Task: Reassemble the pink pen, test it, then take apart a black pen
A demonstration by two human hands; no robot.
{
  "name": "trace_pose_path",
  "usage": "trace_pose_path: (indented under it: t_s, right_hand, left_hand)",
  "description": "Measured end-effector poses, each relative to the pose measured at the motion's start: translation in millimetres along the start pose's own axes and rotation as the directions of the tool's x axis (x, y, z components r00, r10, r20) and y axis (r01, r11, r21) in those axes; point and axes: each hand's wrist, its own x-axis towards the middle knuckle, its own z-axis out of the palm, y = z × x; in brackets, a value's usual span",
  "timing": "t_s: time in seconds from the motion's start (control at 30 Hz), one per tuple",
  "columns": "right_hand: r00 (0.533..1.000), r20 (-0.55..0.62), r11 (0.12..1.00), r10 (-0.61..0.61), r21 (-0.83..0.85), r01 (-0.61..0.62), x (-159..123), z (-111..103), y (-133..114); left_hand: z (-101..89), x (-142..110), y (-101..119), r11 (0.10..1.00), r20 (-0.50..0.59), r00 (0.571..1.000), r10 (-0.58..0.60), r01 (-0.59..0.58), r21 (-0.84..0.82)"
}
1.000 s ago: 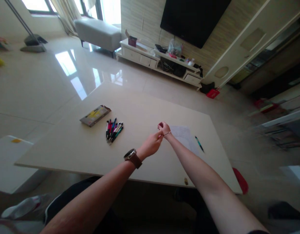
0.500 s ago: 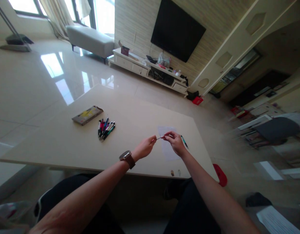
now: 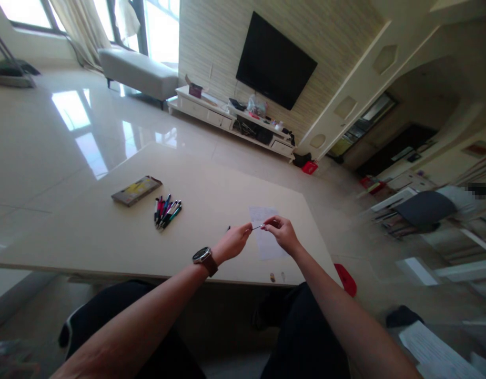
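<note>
Pinching thin refill [image 3: 257, 227], left hand [image 3: 234, 243], right hand [image 3: 281, 234]

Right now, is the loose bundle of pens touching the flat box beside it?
Apart. The head view shows bare table between the pens and the box.

Both arms reach forward, bare and nearly straight. The left hand [image 3: 234, 242] is curled, thumb and first finger pinched together, and a watch sits on its wrist. The right hand [image 3: 281, 234] is curled too, with its fingertips [image 3: 266, 226] pinched and pointing at the left hand. The two hands are close together, almost touching.
</note>
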Motion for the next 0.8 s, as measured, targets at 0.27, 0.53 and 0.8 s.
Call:
trace_pose_path:
  t_s: [0.27,0.53,0.8]
  right_hand:
    - [0.996,0.090,0.999,0.016,-0.030,-0.013,1,7,-6]
    - [0.979,0.203,1.000,0.024,-0.021,-0.021,3,21,1]
    - [0.975,0.165,0.918,0.149,-0.390,-0.074,17,41,61]
  left_hand:
    - [-5.7,-6,-4,1.000,-0.004,1.000,0.005,-0.005,0.007]
    - [-11.7,-9,-6,0.999,0.038,0.999,-0.008,0.007,0.039]
    - [-46.3,3,-22,0.997,-0.121,0.990,-0.078,0.080,0.016]
